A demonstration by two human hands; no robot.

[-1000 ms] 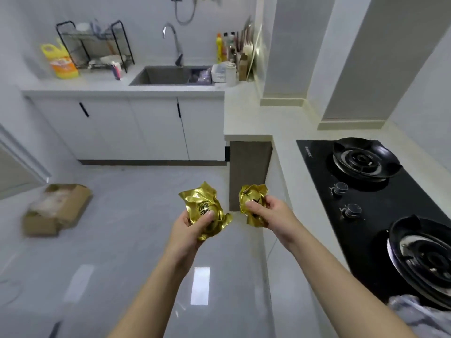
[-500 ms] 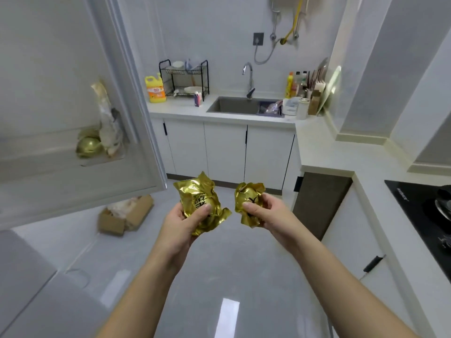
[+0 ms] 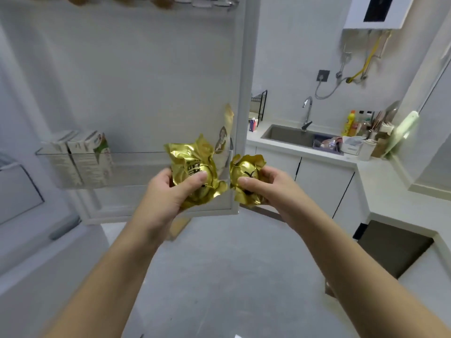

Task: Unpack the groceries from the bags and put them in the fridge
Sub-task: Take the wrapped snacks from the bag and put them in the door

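My left hand (image 3: 170,191) grips a crumpled gold foil packet (image 3: 190,162) with black lettering. My right hand (image 3: 271,185) grips a second, smaller gold foil packet (image 3: 246,172). Both packets are held side by side at chest height, just in front of the open fridge door (image 3: 146,81). The door's clear shelf (image 3: 136,169) sits directly behind the left packet and holds two white cartons (image 3: 83,157) at its left end and a pale wrapped item (image 3: 225,135) at its right end.
The white fridge body (image 3: 29,240) stands at the left. A counter with a steel sink (image 3: 288,135), tap, bottles and containers runs along the back right. White cabinets and a dark recess (image 3: 390,250) lie to the right, grey floor below.
The view has swung left from the stove and counter to the open fridge door. Both hands kept the gold packets and now hold them up close to the door shelf.
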